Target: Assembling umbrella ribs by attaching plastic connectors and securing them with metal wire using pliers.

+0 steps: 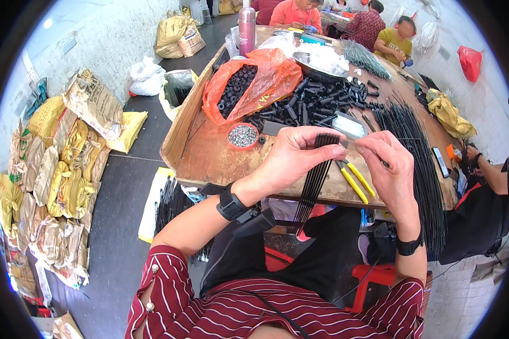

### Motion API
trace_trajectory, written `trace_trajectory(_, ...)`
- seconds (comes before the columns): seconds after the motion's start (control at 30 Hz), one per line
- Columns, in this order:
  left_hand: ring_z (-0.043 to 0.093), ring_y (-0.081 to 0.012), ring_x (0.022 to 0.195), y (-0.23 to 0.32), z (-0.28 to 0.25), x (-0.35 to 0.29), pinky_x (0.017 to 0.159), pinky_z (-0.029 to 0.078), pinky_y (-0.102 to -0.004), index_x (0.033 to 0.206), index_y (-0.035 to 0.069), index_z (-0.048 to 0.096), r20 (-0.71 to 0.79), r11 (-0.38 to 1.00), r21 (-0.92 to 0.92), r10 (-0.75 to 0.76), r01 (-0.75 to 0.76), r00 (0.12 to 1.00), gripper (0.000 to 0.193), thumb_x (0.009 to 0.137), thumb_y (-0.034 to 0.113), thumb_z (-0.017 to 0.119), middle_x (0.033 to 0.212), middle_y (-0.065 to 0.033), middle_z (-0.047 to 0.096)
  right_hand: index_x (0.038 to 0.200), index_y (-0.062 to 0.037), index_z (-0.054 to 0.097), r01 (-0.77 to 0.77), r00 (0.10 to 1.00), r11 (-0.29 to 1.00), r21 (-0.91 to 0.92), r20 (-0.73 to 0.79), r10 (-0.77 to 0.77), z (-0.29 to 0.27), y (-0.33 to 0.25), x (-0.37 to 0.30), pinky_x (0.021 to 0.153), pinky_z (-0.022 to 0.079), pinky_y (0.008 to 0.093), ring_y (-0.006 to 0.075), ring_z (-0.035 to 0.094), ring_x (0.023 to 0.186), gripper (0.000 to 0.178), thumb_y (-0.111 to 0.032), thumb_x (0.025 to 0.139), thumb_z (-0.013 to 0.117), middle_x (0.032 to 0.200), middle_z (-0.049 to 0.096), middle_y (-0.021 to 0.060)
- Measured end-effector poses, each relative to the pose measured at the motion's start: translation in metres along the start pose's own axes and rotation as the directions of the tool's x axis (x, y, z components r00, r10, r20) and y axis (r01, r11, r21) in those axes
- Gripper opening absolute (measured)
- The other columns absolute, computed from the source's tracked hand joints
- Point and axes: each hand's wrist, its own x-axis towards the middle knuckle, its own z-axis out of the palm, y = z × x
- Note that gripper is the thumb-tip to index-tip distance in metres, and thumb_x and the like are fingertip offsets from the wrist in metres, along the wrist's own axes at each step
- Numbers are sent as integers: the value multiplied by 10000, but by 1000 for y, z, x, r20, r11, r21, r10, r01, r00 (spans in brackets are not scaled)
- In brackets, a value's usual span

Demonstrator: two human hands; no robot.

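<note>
My left hand (291,151) is closed round a flat row of thin black rods (311,195), gripped near their upper ends between thumb and fingers. The rods slant down past the table's front edge toward my lap. Beside their upper ends, my right hand (393,166) is pinched closed. A small dark tip shows among its fingers, but I cannot make out what it holds. Pliers with yellow handles (356,181) lie on the table between my hands. Close by the right hand, a large bundle of long black rods (415,164) rests over the table's edge.
On the wooden table (209,164) are an orange bag (283,73) of black parts, a heap of black tubular pieces (314,104), a dish of small metal bits (243,136) and a pink flask (246,31). Wrapped packages (62,169) pile at left. Several people sit around.
</note>
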Motion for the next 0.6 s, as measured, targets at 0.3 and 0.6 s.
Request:
trace_trajectory(0.3,632,-84,912,2,-1,2,828,511,-228,1122,-7,629,-31,991,132,-10,14,999,251,886,80,631,976,-81,696,884,-30,649,159,987,958,-240,1,-163,-5,-3,2,614,498,327,248,625,715,182,53,724,635,796,608,98)
trace_trajectory(0.6,616,-44,887,3,-1,3,792,501,-204,1111,11,654,-4,985,175,-7,7,1000,262,872,117,660,951,-48,707,886,-30,651,203,979,952,-230,34,-200,-7,-6,6,612,494,329,253,615,717,216,62,692,625,801,597,93)
